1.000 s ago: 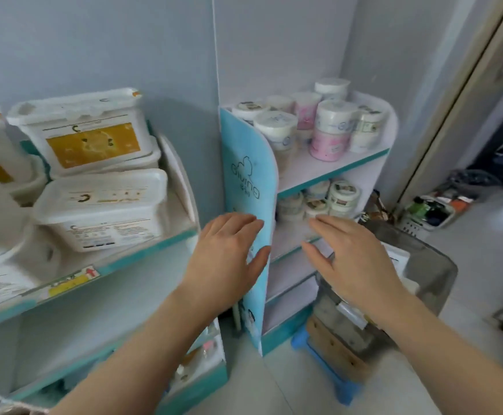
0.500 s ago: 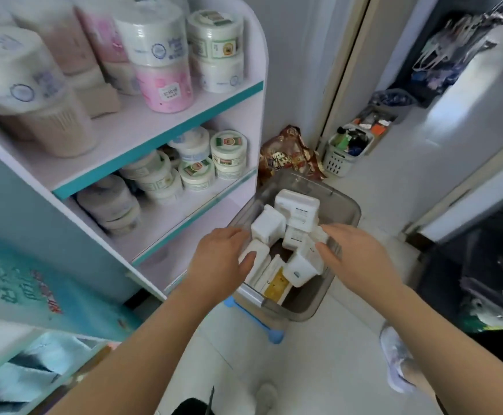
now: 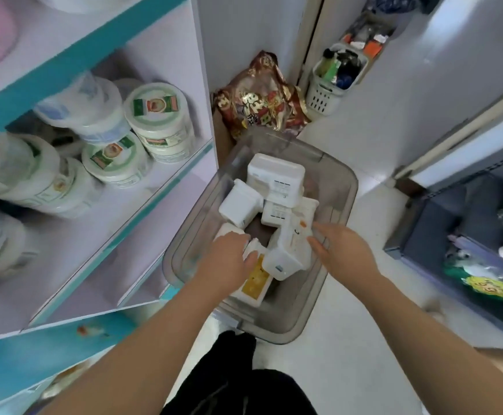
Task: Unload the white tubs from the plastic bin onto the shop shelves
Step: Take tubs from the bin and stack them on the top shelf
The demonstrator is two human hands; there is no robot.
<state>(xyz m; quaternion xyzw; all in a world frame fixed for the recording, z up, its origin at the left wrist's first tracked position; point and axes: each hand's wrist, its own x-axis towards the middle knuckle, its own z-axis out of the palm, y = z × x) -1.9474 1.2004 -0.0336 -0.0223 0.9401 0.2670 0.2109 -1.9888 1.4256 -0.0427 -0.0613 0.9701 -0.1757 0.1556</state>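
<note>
Nearest you, your dark trousers (image 3: 232, 384) fill the bottom of the view, and both bare forearms reach forward over them into the translucent grey plastic bin (image 3: 352, 187) on the pale floor.

Your left hand (image 3: 226, 259) lies on the tubs at the bin's near left. Its fingers bend down over a white edge and the thumb rests against the next tub; I cannot tell whether that grip has closed. Under it lies a white rectangular tub with a yellow label (image 3: 254, 280), label up, its long axis running away from you.

Your right hand (image 3: 346, 250) is spread, with straightish fingers and thumb touching the right side of a tilted white rectangular tub (image 3: 289, 253). That tub leans with one short end towards you, its long axis pointing away and slightly right, and there is a small orange mark on its upper face.

Beyond it, more white plastic tubs (image 3: 241, 205) are piled at odd angles. The largest white tub (image 3: 277, 178) lies across the far end, long axis left to right, with a printed panel facing you.

Left of the bin stand the white shop shelves with teal edges (image 3: 154, 205). Round white pots with green-and-red lid labels (image 3: 157, 124) sit on one shelf, and the shelf level with the bin shows bare board.

Past the bin, a red-and-gold foil bag (image 3: 259, 106) leans in the corner. A white slotted basket of small items (image 3: 322, 94) sits just right of it.
</note>
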